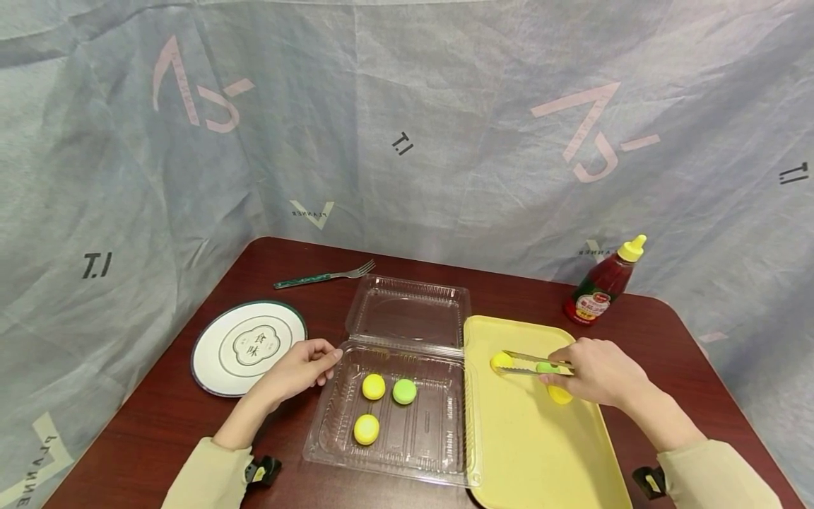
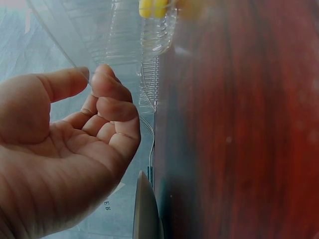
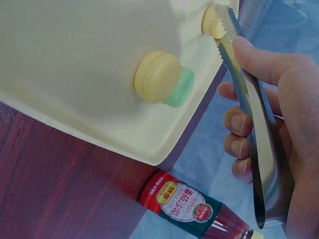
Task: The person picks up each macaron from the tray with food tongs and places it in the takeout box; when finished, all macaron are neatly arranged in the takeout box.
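Observation:
My right hand [image 1: 600, 371] grips metal tongs [image 3: 261, 144], whose serrated tips lie around a yellow macaron [image 1: 501, 363] on the yellow tray [image 1: 531, 438]. Nearer that hand on the tray are a green macaron [image 3: 180, 88] and another yellow one [image 3: 157, 77], partly behind the tongs and fingers in the head view. My left hand [image 1: 302, 371] pinches the left edge of a clear plastic container [image 2: 82, 74] between thumb and fingertips. Inside the container's base lie two yellow macarons [image 1: 373, 387] [image 1: 366, 429] and a green macaron [image 1: 404, 391]; its lid [image 1: 407, 314] is folded back.
A white plate [image 1: 216, 353] with a dark rim stands at the left, beside my left forearm. Behind it lies a fork [image 1: 318, 278] with a green handle. A red sauce bottle [image 1: 594, 293] with a yellow cap stands behind the tray. A grey cloth hangs behind the table.

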Available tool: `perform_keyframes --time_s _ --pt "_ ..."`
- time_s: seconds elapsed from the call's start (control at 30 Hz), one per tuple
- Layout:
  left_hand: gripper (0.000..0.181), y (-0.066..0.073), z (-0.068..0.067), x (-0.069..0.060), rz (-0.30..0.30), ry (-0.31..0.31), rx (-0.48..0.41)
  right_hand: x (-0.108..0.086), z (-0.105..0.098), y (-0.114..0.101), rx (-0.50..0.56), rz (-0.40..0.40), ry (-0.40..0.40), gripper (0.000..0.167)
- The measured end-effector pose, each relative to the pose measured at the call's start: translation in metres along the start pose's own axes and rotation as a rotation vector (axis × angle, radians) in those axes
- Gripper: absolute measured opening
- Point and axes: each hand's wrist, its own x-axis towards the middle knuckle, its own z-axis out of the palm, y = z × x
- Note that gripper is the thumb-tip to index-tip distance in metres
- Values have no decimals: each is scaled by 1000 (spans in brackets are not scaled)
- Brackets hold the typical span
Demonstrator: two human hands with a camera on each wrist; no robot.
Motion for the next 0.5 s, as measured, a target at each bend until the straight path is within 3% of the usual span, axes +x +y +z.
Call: perform_keyframes --time_s 0.3,0.5 --pt "22 -1 0 -1 -1 -2 -2 0 -4 -1 -4 2 -7 16" --pt "21 0 0 -1 2 -1 0 -1 -9 0 -4 31 -17 23"
